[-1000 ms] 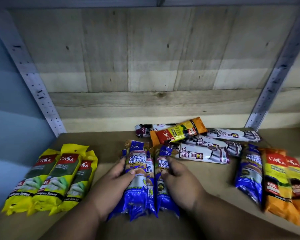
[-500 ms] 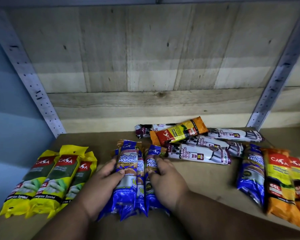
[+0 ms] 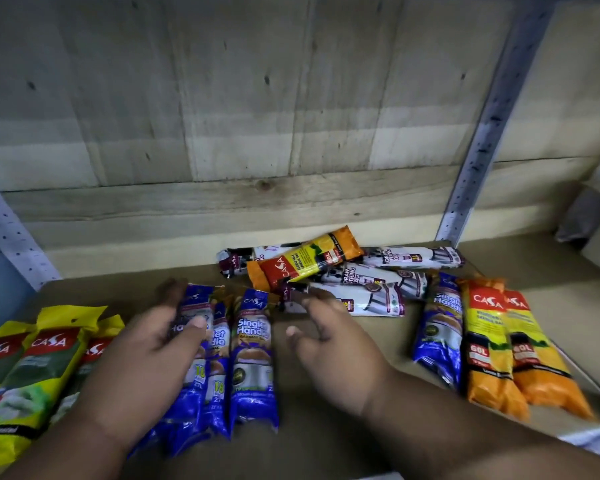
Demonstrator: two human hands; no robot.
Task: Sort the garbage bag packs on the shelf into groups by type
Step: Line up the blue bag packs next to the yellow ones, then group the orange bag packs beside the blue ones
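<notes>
Three blue "Singlet Handle" packs (image 3: 253, 358) lie side by side at the shelf's middle front. My left hand (image 3: 142, 362) rests flat over the leftmost one, fingers spread. My right hand (image 3: 329, 351) hovers just right of the group, fingers apart, holding nothing. Three yellow-green packs (image 3: 39, 372) sit grouped at the left. A fourth blue pack (image 3: 440, 334) lies at the right beside two orange-yellow packs (image 3: 499, 348). Behind, several white "Draw String" packs (image 3: 371, 289) lie in a loose pile with one orange-yellow pack (image 3: 305, 261) on top.
The brown shelf board (image 3: 326, 441) is backed by a wooden plank wall (image 3: 257, 133). Grey perforated metal uprights stand at the left (image 3: 7, 233) and right (image 3: 478, 157). Another shelf bay shows at the far right.
My right hand has let go of the blue packs and lifted off to the right. My left hand has flattened over the leftmost pack. The camera has shifted left.
</notes>
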